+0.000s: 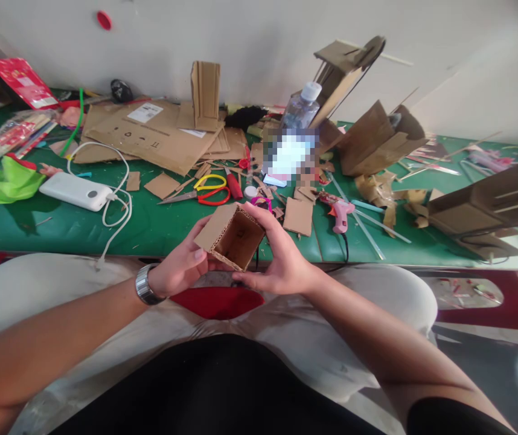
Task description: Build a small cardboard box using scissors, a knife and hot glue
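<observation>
Between my hands is a small cardboard box (216, 226), its open end tilted up toward me so that the hollow inside shows. My left hand (182, 263) is closed around its left side, with the thumb near the lower edge. On the right side, my right hand (281, 254) grips it, fingers along the top and thumb underneath. The box is above the front edge of the green table (82, 232). Just beyond it lie scissors (211, 190) with yellow and red handles. To the right rests a pink glue gun (341, 212).
A white power bank (76, 191) with a cable lies left. Flat cardboard (150, 136), an upright cardboard piece (206, 93) and a clear bottle (299, 109) stand behind. Cardboard structures (489, 199) and glue sticks (370, 235) occupy the right. Cardboard scraps (298, 216) litter the middle.
</observation>
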The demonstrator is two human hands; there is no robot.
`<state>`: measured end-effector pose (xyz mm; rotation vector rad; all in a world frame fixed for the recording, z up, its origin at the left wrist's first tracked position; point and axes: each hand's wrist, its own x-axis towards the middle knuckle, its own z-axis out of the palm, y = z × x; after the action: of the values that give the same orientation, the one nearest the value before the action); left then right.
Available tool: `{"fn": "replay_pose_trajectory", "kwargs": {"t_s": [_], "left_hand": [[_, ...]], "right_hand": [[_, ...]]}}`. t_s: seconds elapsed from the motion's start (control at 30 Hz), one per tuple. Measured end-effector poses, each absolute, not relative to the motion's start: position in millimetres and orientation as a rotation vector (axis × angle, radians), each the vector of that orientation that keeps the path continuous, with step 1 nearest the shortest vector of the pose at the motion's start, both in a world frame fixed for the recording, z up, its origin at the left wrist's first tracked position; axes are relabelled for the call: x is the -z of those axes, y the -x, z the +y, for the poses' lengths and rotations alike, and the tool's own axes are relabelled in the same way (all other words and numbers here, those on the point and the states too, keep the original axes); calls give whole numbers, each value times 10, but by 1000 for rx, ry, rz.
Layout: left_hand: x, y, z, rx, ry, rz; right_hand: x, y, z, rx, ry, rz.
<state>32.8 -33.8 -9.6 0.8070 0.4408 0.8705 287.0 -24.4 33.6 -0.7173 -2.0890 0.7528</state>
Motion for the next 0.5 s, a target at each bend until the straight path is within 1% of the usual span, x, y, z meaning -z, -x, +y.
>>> {"fn": "replay_pose_trajectory", "kwargs": {"t_s": [0.3, 0.5], "left_hand": [[114, -269, -246, -864, -765, 509], [186, -254, -180, -835, -822, 498]], "right_hand": [[-106, -2786, -280, -855, 788, -1928], [-140, -2761, -302, -876, 829, -1914]]}}
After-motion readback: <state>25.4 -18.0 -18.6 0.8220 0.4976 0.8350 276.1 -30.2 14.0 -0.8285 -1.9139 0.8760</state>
